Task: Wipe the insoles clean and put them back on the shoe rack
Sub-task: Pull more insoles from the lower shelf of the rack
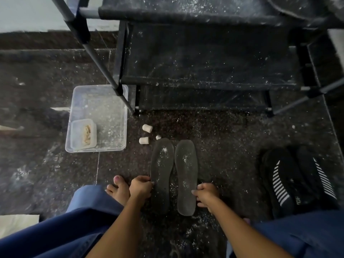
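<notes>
Two dark grey insoles lie side by side on the speckled floor, toes toward the rack, both dusted with white specks. My left hand [141, 186] pinches the outer edge of the left insole [161, 170]. My right hand [206, 194] grips the outer edge of the right insole [186, 175], fingers curled at its rim. Just beyond them stands the black shoe rack [208, 71], its fabric shelves dusty and bare.
A clear plastic tub [119, 146] with a smaller box inside sits at the left by the rack's leg. Three small pale caps [147, 128] lie near the insole toes. Black striped shoes [297, 179] stand at the right. My bare foot [119, 189] is beside my left hand.
</notes>
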`<state>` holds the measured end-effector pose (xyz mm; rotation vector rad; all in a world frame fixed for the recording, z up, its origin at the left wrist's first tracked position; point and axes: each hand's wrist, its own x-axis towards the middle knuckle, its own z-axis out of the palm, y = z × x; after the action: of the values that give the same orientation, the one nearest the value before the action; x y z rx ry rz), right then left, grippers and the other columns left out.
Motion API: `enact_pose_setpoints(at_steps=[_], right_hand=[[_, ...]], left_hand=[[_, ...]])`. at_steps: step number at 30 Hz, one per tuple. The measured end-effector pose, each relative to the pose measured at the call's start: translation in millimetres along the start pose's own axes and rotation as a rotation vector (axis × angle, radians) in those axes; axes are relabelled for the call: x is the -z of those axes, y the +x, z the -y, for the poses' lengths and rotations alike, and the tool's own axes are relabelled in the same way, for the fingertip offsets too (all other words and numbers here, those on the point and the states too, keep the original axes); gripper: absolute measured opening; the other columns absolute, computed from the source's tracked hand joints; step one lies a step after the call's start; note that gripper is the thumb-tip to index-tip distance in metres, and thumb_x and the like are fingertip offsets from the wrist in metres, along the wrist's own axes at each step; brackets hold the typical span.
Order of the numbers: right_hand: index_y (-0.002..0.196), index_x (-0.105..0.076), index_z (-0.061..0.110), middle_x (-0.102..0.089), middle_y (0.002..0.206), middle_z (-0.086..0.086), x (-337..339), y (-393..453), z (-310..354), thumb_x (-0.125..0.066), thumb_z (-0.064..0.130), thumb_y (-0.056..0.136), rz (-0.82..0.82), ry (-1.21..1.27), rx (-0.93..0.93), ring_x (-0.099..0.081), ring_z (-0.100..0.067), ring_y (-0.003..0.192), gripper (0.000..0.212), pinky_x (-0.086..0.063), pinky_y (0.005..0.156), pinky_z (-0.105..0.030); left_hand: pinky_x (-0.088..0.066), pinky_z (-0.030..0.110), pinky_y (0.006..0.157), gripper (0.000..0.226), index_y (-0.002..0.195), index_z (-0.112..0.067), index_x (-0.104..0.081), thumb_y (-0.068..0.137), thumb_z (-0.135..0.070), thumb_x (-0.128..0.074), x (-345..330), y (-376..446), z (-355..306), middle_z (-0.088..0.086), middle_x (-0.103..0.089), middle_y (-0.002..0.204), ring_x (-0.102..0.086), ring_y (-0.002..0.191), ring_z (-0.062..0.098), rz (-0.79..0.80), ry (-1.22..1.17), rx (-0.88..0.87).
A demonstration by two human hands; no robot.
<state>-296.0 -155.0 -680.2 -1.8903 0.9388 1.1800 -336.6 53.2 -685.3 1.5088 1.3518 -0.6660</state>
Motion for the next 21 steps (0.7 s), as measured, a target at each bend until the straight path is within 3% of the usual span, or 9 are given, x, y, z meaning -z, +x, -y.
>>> enact_pose_setpoints(at_steps=[3, 5, 9, 11, 14, 16, 18, 21], right_hand=[[0.100, -0.060, 0.008, -0.063, 0.110, -0.012, 4.9, -10.4, 3.7, -0.067, 0.013, 0.085, -0.040, -0.208, 0.014, -0.064, -0.026, 0.097, 0.018, -0.058, 0.077, -0.037], [0.108, -0.060, 0.007, -0.061, 0.113, -0.010, 10.8, -16.5, 6.1, -0.068, 0.014, 0.084, -0.067, -0.356, 0.031, -0.062, -0.026, 0.101, 0.027, -0.057, 0.080, -0.035], [0.110, -0.060, 0.009, -0.063, 0.113, -0.010, 49.5, -32.9, 27.6, -0.066, 0.023, 0.083, -0.164, -0.428, 0.097, -0.062, -0.025, 0.100, 0.032, -0.056, 0.082, -0.035], [0.108, -0.064, 0.009, -0.066, 0.108, -0.010, 84.6, -44.4, 49.2, -0.065, 0.035, 0.082, -0.265, -0.359, 0.145, -0.065, -0.026, 0.096, 0.036, -0.056, 0.080, -0.036], [0.097, -0.067, 0.005, -0.068, 0.092, -0.012, 150.0, -74.8, 84.2, -0.060, 0.041, 0.086, -0.485, -0.100, 0.236, -0.065, -0.028, 0.079, 0.038, -0.052, 0.062, -0.029], [0.096, -0.068, -0.001, -0.067, 0.096, -0.019, 194.4, -99.3, 101.3, -0.058, 0.039, 0.088, -0.661, 0.118, 0.318, -0.064, -0.033, 0.088, 0.042, -0.045, 0.065, -0.028], [0.096, -0.068, -0.005, -0.066, 0.099, -0.025, 230.5, -127.3, 114.0, -0.056, 0.034, 0.091, -0.803, 0.279, 0.431, -0.062, -0.038, 0.096, 0.042, -0.042, 0.072, -0.032], [0.083, -0.063, 0.000, -0.066, 0.092, -0.027, 265.2, -157.0, 134.3, -0.057, 0.030, 0.091, -0.949, 0.453, 0.651, -0.061, -0.039, 0.093, 0.032, -0.045, 0.083, -0.039]], left_hand=[[-0.056, 0.035, 0.076, 0.019, 0.100, -0.014, -0.062, 0.081, -0.014, -0.066, 0.6, -18.1, -9.2, 0.012, -0.067, 0.096, -0.062, 0.074, 0.026, -0.085, 0.079, -0.014], [-0.049, 0.033, 0.092, 0.011, 0.095, -0.017, -0.059, 0.085, -0.018, -0.062, 3.3, -31.5, -15.6, 0.010, -0.064, 0.102, -0.059, 0.092, 0.025, -0.110, 0.170, -0.006], [-0.047, 0.031, 0.086, 0.018, 0.100, -0.010, -0.067, 0.088, -0.019, -0.056, 0.9, -56.2, -38.3, 0.014, -0.068, 0.101, -0.060, 0.094, 0.029, -0.185, 0.107, -0.039], [-0.046, 0.036, 0.086, 0.020, 0.102, -0.006, -0.067, 0.091, -0.016, -0.053, -2.0, -71.6, -67.7, 0.018, -0.067, 0.102, -0.061, 0.098, 0.034, -0.278, -0.021, -0.170], [-0.050, 0.044, 0.086, 0.021, 0.100, -0.006, -0.065, 0.093, -0.018, -0.048, -4.2, -104.8, -129.1, 0.020, -0.067, 0.097, -0.062, 0.095, 0.037, -0.362, -0.170, -0.446], [-0.052, 0.044, 0.079, 0.021, 0.096, -0.011, -0.063, 0.093, -0.023, -0.047, -3.3, -136.7, -171.8, 0.017, -0.067, 0.092, -0.062, 0.085, 0.033, -0.393, -0.282, -0.595], [-0.052, 0.036, 0.071, 0.019, 0.096, -0.012, -0.059, 0.096, -0.025, -0.046, -4.4, -175.6, -210.4, 0.012, -0.065, 0.089, -0.061, 0.079, 0.024, -0.396, -0.373, -0.783], [-0.043, 0.008, 0.057, 0.014, 0.092, -0.012, -0.056, 0.097, -0.021, -0.048, -8.8, -234.5, -259.9, 0.001, -0.060, 0.078, -0.055, 0.068, 0.009, -0.373, -0.392, -1.060]])
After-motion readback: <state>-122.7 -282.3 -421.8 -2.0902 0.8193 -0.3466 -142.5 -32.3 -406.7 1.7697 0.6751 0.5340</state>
